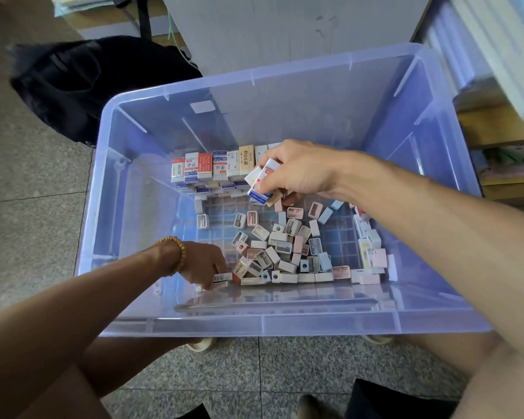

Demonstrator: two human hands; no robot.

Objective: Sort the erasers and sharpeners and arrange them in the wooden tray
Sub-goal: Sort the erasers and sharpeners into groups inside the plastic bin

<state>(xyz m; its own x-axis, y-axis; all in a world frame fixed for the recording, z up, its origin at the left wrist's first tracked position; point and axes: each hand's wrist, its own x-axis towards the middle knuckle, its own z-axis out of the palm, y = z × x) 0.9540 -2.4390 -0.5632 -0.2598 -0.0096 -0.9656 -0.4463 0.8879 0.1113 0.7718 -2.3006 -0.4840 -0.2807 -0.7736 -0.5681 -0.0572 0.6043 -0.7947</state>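
Observation:
A large clear plastic bin [133, 325] stands on the floor. Boxed erasers [212, 167] stand in a neat row against its far wall. A loose heap of small sharpeners [282, 249] in white, pink and pale blue covers its floor, and more erasers [368, 246] lie at its right side. My right hand [297, 170] grips a few boxed erasers [262, 186] just right of the row. My left hand [206, 261], with a bead bracelet on the wrist, pinches a single eraser [223, 278] at the near left of the heap. No wooden tray is in view.
A black bag [82, 83] lies on the floor to the bin's far left. A white cabinet [285, 28] stands behind the bin and shelves with stacked paper [496, 55] stand to the right. My knees are at the bottom edge.

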